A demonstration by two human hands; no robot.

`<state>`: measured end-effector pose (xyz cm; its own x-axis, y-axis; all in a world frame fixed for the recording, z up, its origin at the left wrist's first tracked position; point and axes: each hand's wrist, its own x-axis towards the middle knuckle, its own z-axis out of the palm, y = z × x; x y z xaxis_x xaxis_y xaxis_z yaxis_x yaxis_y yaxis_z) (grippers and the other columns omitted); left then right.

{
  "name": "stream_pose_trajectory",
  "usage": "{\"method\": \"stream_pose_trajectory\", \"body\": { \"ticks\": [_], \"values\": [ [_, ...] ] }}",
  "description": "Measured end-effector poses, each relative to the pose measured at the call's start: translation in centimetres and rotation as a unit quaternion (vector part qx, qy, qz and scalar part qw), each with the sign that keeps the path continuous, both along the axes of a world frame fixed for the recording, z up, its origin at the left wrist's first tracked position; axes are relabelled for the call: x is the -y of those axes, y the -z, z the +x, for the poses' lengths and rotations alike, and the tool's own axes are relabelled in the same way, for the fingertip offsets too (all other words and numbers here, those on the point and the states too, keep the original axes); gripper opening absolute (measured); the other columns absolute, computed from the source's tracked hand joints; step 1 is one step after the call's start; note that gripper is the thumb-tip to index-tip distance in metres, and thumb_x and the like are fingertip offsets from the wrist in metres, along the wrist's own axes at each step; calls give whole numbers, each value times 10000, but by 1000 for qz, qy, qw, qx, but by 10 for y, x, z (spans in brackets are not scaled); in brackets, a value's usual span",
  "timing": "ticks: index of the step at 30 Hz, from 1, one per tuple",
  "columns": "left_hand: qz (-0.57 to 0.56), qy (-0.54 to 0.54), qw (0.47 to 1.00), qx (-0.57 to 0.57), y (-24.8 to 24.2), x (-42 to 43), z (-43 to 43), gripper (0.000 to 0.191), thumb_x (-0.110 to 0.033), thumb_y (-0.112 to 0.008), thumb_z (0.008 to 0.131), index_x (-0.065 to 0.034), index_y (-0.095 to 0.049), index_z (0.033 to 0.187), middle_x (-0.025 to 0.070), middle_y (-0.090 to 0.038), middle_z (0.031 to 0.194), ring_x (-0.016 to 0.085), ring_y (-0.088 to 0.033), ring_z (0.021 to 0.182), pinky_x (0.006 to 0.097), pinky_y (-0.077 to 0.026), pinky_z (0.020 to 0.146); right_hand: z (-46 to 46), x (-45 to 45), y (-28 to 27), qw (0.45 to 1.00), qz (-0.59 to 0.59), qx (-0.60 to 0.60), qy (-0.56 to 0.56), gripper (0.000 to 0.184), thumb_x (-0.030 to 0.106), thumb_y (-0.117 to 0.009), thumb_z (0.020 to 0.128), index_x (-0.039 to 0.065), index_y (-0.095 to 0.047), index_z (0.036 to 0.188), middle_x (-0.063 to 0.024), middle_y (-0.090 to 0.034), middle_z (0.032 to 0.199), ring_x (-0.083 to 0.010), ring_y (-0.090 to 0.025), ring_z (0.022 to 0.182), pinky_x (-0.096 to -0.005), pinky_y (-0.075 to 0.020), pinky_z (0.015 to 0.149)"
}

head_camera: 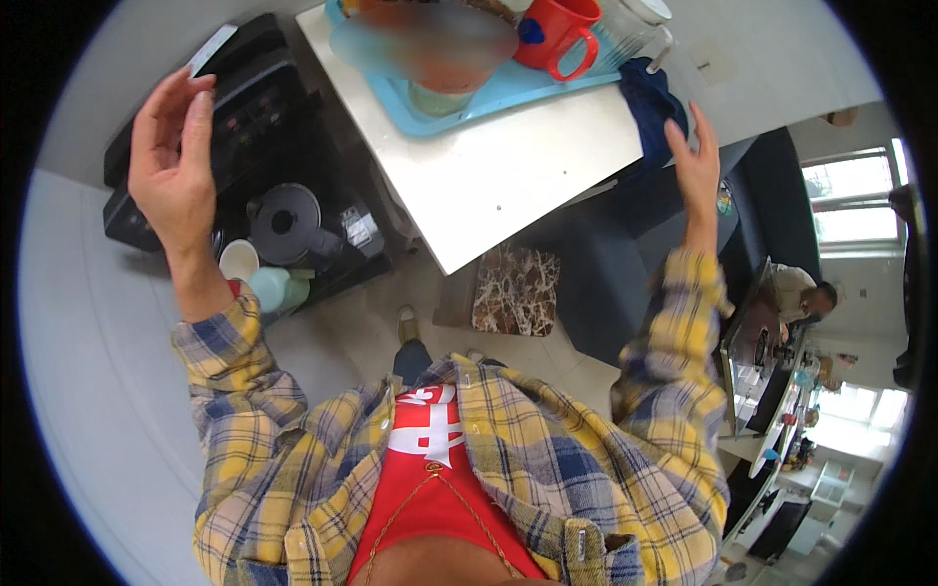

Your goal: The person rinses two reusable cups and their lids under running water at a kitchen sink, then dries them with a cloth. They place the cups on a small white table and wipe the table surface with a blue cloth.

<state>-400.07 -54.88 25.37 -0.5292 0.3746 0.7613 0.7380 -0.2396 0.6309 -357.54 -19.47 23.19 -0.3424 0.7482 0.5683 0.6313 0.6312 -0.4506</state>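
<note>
My left hand (176, 146) is raised at the upper left with its fingers curved and apart, above a black appliance (242, 124); a white object (212, 50) shows just beyond the fingertips, and I cannot tell whether they touch it. My right hand (696, 154) is at the upper right, fingers apart and holding nothing, beside a dark blue cloth (648, 110) that hangs over the edge of a white tabletop (506, 176). Between the hands, a light blue tray (418, 124) bears a red mug (555, 36), a clear glass jug (634, 26) and a partly blurred container (447, 99).
Left of the white tabletop, a black stand holds a dark round lidded pot (286, 220) and cups (239, 260), (270, 288) near my left forearm. A marble-patterned stool (516, 289) stands below the table corner. A dark sofa (608, 271) lies to the right; another person (795, 293) sits farther off.
</note>
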Motion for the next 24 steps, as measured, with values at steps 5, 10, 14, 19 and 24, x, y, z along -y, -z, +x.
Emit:
{"method": "stream_pose_trajectory", "body": {
  "ticks": [5,10,14,19,24],
  "values": [
    [1,39,995,97,44,31,54,262,-6,-598,927,-8,-600,1189,98,-667,1074,167,-639,1020,268,-508,913,-23,-94,30,985,-86,143,-36,637,515,-592,886,143,-496,1394,-177,-524,1378,-330,-477,1288,-396,-364,1064],
    [26,-94,974,204,88,87,116,200,1,-566,944,37,-595,1138,108,-666,1017,154,-638,953,275,-517,873,-9,-103,51,965,99,231,73,535,531,-548,894,210,-569,1321,-81,-604,1297,-360,-523,1173,-444,-376,1023],
    [32,-206,939,275,115,122,185,174,-13,-554,952,41,-597,1112,103,-668,973,143,-635,887,269,-522,818,-5,-102,51,966,196,159,-53,469,447,-608,882,89,-638,1183,-179,-665,1117,-374,-590,1038,-450,-437,926],
    [44,-301,904,301,139,155,298,166,-24,-560,951,35,-599,1101,104,-669,961,137,-633,868,265,-525,796,6,-71,49,951,256,169,-24,442,428,-616,879,48,-659,1100,-176,-689,1019,-367,-639,936,-462,-503,813],
    [44,-321,892,316,139,164,387,168,-49,-574,950,25,-609,1096,106,-671,954,150,-629,860,280,-519,795,15,-26,47,972,198,66,-109,429,396,-641,873,-1,-644,1036,-222,-685,935,-384,-662,855,-454,-528,751]
  ]
}}
